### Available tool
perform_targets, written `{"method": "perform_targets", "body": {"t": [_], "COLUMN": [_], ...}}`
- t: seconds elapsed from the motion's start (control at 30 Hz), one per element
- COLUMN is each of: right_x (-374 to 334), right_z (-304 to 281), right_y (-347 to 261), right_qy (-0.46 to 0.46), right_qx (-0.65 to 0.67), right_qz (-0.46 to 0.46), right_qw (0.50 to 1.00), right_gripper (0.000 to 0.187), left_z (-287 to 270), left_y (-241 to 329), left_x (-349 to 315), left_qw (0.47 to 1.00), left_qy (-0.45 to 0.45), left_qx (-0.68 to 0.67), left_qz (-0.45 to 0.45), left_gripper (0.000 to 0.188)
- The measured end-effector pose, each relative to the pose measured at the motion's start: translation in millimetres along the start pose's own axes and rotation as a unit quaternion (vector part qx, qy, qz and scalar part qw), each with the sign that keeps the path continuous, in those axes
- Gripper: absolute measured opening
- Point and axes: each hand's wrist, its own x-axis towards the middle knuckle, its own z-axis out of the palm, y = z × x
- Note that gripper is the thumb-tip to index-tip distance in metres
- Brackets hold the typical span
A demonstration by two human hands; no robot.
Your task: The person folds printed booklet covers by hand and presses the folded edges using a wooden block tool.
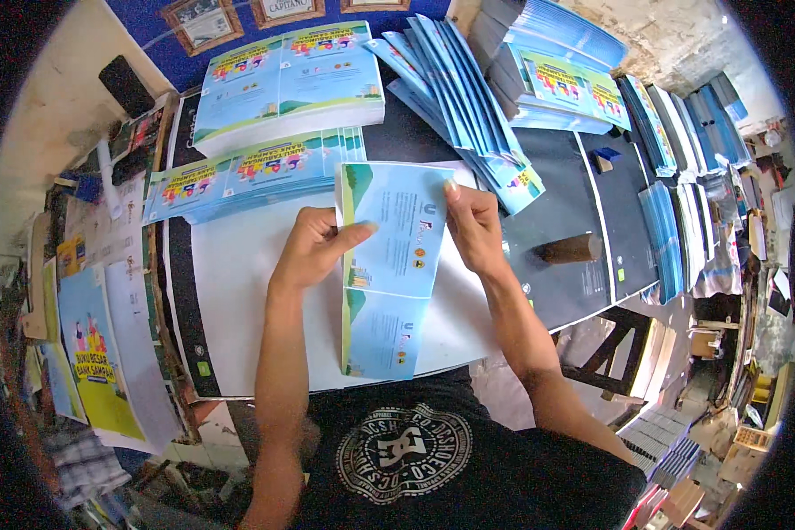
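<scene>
Between my two hands is a light blue printed sheet [396,243] with a green strip along its left side and two repeated panels, one above the other. My left hand [316,247] pinches its left edge, thumb lying on top. At the upper right corner my right hand [473,224] grips it between thumb and fingers. The sheet is held above a white board [238,305] on the table, its lower end toward my body. To the left behind it lies a fanned row of similar blue printed sheets [261,172].
A thick stack of printed sheets [291,79] stands at the back left. Folded blue booklets [468,97] pile up behind the sheet, with more stacks [565,84] at the back right. A brown cylinder [570,249] lies on the dark mat. Larger printed covers [106,353] are at the left.
</scene>
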Motion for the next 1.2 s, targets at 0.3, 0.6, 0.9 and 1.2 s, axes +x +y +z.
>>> {"method": "perform_targets", "body": {"t": [0.3, 0.6, 0.9, 1.2], "right_x": [1.2, 23.4, 13.5, 17.2], "right_z": [7.0, -35.7, 11.5, 12.4], "right_y": [0.9, 19.3, 22.6, 28.0], "right_qy": [0.090, 0.386, 0.083, 0.014], "right_qx": [-0.121, -0.133, -0.088, -0.172], "right_qz": [-0.059, -0.095, 0.020, 0.055], "right_qw": [0.987, 0.908, 0.992, 0.984], "right_gripper": [0.044, 0.043, 0.076, 0.055], "left_z": [9.4, 12.0, 7.5, -4.9], "left_y": [-5.0, -16.9, -17.7, -19.9], "left_x": [2.0, 10.1, 16.1, 18.3], "left_qw": [0.998, 0.963, 0.982, 0.975], "left_qy": [-0.011, -0.148, 0.162, 0.176], "left_qx": [0.054, 0.198, -0.047, -0.086], "left_qz": [-0.020, -0.109, -0.079, -0.104], "left_gripper": [0.019, 0.032, 0.030, 0.036]}}
